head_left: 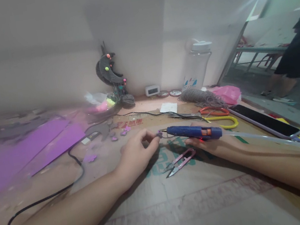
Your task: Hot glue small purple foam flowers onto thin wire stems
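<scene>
Left grip [139,148] pinches a purple piece [159,134] just beside the glue gun [184,131] clasped in the right grip [213,146].

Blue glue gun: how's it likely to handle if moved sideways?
The glue gun looks rigid, so it should turn as one piece with the right hand. The long translucent rod behind it bows slightly, so probably flexes and lags. That overhang may also snag near the phone.
</scene>
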The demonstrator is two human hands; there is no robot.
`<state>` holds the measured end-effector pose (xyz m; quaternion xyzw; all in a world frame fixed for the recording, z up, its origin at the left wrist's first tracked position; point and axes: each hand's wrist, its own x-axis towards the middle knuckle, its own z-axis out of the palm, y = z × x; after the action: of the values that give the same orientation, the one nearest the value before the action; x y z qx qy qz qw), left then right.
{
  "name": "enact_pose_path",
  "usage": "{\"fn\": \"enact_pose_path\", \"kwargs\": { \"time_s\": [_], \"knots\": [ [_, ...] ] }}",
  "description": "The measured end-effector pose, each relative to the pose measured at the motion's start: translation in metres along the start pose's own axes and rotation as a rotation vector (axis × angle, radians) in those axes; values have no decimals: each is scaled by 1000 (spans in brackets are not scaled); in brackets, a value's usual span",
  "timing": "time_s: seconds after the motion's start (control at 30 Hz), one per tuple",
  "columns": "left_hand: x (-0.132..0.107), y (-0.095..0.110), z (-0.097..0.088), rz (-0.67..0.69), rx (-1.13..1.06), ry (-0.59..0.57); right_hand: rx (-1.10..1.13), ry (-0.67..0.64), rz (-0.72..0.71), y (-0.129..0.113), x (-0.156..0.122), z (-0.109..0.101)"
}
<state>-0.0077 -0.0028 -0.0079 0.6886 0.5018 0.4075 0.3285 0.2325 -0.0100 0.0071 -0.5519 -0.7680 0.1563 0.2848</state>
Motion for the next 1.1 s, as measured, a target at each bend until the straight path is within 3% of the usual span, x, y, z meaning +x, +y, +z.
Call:
{"fn": "enact_pose_path", "kwargs": {
  "time_s": [0.27,1.1],
  "knots": [
    [0,2,-1,-9,15,4,27,-71,19,-11,0,-9],
    [5,-6,-2,-56,-13,-7,11,-67,77,-9,0,-5]
  ]
}}
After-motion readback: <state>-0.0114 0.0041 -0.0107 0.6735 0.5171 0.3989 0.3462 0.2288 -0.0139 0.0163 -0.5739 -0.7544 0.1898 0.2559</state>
